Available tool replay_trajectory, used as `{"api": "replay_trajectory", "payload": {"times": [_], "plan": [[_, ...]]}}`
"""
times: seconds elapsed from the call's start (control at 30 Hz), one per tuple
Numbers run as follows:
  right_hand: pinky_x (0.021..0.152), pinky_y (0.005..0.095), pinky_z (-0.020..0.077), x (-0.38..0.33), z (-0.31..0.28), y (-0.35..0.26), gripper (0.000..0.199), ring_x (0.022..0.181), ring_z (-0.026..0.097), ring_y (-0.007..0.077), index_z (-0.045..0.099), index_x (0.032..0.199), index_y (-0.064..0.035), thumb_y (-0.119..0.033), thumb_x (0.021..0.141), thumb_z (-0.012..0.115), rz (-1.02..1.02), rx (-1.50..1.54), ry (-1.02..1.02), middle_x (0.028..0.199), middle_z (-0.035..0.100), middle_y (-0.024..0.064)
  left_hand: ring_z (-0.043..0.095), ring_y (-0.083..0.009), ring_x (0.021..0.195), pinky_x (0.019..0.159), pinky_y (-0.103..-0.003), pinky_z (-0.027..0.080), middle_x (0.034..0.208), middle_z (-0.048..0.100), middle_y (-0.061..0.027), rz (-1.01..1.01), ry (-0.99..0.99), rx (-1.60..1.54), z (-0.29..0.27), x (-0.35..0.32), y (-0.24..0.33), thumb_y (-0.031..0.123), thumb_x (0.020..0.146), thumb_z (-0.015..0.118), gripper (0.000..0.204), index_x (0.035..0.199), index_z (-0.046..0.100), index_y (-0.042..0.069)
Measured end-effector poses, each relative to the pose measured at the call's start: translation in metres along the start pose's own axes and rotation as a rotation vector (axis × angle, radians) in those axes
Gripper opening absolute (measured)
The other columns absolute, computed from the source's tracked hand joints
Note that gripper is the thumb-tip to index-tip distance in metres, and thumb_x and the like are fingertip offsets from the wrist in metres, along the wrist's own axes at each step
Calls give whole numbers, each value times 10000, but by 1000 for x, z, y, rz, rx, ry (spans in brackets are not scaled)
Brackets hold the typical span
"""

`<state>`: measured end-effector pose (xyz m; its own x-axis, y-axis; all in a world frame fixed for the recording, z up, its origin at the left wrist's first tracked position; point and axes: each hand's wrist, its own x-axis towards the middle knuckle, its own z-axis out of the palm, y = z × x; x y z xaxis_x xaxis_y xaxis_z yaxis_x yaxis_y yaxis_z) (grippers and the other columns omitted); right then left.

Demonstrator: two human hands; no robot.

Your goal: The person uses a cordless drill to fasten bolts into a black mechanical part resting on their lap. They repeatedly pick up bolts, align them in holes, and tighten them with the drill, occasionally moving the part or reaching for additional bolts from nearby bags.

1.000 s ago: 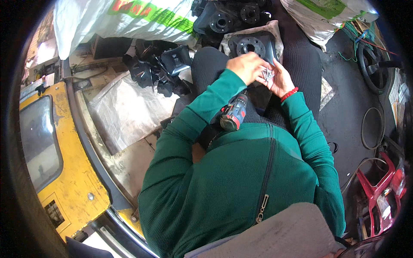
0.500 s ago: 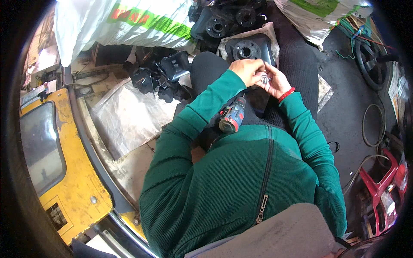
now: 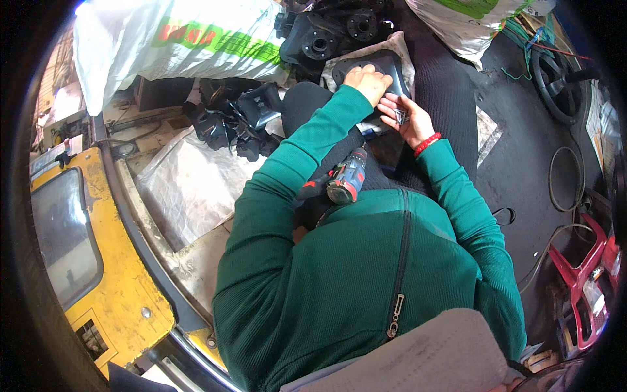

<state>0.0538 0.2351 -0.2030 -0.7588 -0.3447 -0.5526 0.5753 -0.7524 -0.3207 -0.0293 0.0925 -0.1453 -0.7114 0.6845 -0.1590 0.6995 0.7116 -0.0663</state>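
My left hand [image 3: 369, 83] is over a black moulded part [image 3: 390, 63] that lies on a pale cloth between my knees. Its fingers are curled down, and their tips and whatever they pinch are hidden. Just right of it, my right hand [image 3: 418, 125] is turned palm up, half closed around several small shiny metal pieces [image 3: 400, 116] that look like screws. A cordless drill [image 3: 347, 178] with a dark body and red accents rests in my lap, touched by neither hand.
More black moulded parts [image 3: 319, 44] are piled beyond my knees, others [image 3: 258, 108] to the left. White sacks [image 3: 183, 46] stand at the far side. A yellow machine panel [image 3: 124, 261] borders the left. A black steering wheel [image 3: 555, 85] and red frame [image 3: 581, 281] are at right.
My hands, together before, have come apart. The left has moved left and forward over the black part, covering its round hub. The right has opened somewhat, still holding the metal pieces.
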Motion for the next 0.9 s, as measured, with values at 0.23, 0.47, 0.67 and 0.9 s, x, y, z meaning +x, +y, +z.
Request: {"api": "replay_trajectory", "payload": {"times": [0.23, 0.47, 0.67, 0.9], "plan": [[836, 391, 541, 2, -9, -7, 496, 1040, 611, 259, 481, 1217, 15, -397, 989, 325, 68, 189, -146, 1167, 594, 152, 590, -232, 886, 764, -381, 503, 902, 604, -31, 30, 108, -209, -25, -14, 16, 253, 744, 677, 242, 971, 636, 178], [808, 406, 549, 2, -9, -2, 408, 948, 640, 239, 531, 1143, -35, -383, 977, 399, 165, 203, -192, 1071, 625, 124, 600, -263, 886, 780, -390, 500, 888, 601, -64, 126, 63, -288, 8, -22, 40, 192, 763, 648, 157, 902, 628, 123], [735, 322, 555, 2, -7, -5, 348, 837, 639, 166, 562, 1133, -35, -319, 978, 432, 114, 67, -84, 970, 646, 66, 657, -230, 795, 712, -351, 531, 849, 644, -78, -35, 109, -755, -11, -9, 15, 124, 744, 682, 184, 918, 636, 86], [576, 219, 503, 12, -24, -5, 363, 600, 518, 51, 461, 1297, -20, -160, 963, 429, 82, 80, -245, 802, 586, -16, 659, -117, 706, 672, -272, 533, 789, 692, -44, -424, 292, -894, 11, 16, -51, 176, 758, 734, 181, 906, 674, 90]]}}
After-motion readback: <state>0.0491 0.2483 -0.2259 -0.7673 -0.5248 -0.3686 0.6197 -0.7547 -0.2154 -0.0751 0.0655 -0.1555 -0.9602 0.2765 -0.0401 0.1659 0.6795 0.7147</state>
